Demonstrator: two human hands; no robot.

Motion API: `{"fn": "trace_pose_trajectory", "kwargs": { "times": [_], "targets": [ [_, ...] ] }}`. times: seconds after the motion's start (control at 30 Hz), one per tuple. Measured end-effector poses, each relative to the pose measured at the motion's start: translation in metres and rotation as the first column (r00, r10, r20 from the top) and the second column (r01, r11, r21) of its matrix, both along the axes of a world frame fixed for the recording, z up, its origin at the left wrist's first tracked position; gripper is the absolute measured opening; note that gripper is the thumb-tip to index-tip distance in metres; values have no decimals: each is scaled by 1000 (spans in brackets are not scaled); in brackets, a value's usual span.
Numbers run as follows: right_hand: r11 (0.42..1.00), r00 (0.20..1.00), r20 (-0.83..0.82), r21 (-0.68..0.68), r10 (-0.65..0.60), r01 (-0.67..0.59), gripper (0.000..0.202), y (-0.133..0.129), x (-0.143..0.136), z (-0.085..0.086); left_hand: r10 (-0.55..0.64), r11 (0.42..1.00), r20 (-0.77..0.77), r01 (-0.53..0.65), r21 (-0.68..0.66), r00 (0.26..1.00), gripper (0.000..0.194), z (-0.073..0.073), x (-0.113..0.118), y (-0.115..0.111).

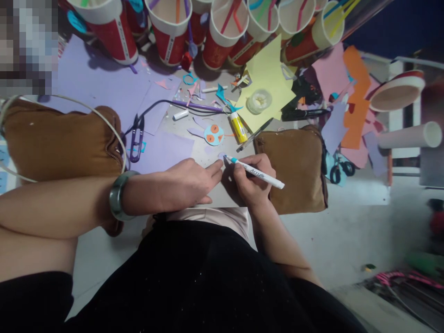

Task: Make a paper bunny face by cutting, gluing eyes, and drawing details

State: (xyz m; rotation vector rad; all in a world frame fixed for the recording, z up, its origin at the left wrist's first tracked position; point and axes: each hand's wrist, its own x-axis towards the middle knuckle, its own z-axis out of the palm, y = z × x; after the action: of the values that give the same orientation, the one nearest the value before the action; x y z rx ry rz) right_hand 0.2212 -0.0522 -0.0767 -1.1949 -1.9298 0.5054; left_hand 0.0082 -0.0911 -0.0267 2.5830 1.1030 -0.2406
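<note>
My right hand (255,179) is closed round a white acrylic marker (265,176), whose tip touches a small pale purple paper piece (221,156) on the table. The fingertips of my left hand (189,182) rest at that piece's near edge, fingers stretched out, with the palm low over the table. Just beyond lies a light blue paper disc (214,134) with orange shapes on it. A yellow glue stick (238,127) and a dark pen (254,135) lie to the right of the disc. The white marker cap (181,115) lies farther left.
Red and white paper cups (222,39) with straws line the back. Brown cushions (291,171) flank the work area. Purple snips (137,141) and purple paper (166,148) lie left; a small tub (259,101) sits on yellow paper (268,69). Paper scraps and black scissors (342,170) are right.
</note>
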Motion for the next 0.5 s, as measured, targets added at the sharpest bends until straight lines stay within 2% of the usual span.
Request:
{"fn": "trace_pose_trajectory", "kwargs": {
  "times": [0.13,0.33,0.5],
  "targets": [
    [1000,1000,-1,2,25,-25,10,0,0,0,-8,1000,1,8,7,1000,75,0,1,0],
    [1000,1000,9,-1,18,-18,11,0,0,0,-19,999,-86,15,-48,996,81,12,4,3],
    [999,998,46,-33,30,-28,12,0,0,0,0,999,-58,-3,-48,998,84,12,4,2]
  ]
}}
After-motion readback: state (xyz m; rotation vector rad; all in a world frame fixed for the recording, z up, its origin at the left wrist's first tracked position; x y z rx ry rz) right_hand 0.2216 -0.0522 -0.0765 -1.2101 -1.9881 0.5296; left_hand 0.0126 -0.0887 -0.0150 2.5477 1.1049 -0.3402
